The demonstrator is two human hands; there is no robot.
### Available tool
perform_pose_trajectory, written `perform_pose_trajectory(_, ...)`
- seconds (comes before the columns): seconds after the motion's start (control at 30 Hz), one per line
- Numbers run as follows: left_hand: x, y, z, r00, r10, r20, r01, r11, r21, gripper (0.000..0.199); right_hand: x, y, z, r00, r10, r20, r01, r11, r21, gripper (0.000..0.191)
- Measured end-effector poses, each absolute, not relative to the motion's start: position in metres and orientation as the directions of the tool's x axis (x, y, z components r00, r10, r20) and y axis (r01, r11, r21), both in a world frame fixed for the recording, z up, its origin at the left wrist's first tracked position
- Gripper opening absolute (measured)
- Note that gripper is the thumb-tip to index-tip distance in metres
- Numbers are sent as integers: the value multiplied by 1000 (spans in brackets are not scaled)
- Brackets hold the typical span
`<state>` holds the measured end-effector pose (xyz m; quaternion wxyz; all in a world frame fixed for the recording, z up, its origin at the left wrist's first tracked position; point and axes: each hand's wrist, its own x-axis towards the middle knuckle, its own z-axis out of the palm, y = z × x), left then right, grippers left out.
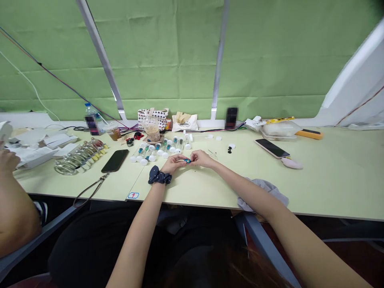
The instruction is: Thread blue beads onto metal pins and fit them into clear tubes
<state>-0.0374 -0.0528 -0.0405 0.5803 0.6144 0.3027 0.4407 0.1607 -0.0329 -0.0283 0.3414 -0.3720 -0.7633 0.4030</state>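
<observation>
Above the pale table (216, 184), my left hand (173, 163) and my right hand (200, 159) meet at a small shiny blue piece (187, 161). Fingertips of both hands pinch it, one hand at each end; its exact kind is too small to make out. A dark dotted scrunchie (159, 176) circles my left wrist. Just beyond my hands lie several see-through tubes with white caps (144, 161), with blue or green pieces inside. Some thin small pins (212, 153) lie close to my right hand. A small black part (229, 149) is farther right.
A dark phone (115, 161) with a strap and a row of glassy bangle-like rings (78, 157) lie left. Behind the tubes stands an iced drink cup (152, 130). Another phone (272, 148) lies right, and grey cloth (267, 191) sits under my right forearm. A co-worker's arm (15, 208) shows far left.
</observation>
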Motion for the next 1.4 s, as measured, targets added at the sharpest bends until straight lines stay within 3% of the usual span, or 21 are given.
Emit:
perform_pose_trajectory(0.17,-39,-51,-42,389,892,231,-114,-202,973,33,162,-33,-29,-506,836,210,246,374,-894,29)
perform_pose_trajectory(0.4,-38,-57,-36,367,910,194,-191,-130,973,35,164,-34,-26,-518,827,218,78,299,-951,31)
perform_pose_trajectory(0.7,-38,-53,-38,319,928,193,-263,-110,959,33,165,-34,-28,-519,826,223,14,269,-963,33)
perform_pose_trajectory(0.93,-38,-48,-44,274,943,187,-286,-106,952,33,162,-34,-28,-463,830,311,58,378,-924,33)
perform_pose_trajectory(1.27,-40,-47,-44,247,955,161,-221,-106,969,36,162,-36,-28,-469,844,259,42,315,-948,35)
perform_pose_trajectory(1.4,-40,-49,-43,246,957,154,-236,-95,967,34,161,-36,-28,-449,845,291,88,366,-926,36)
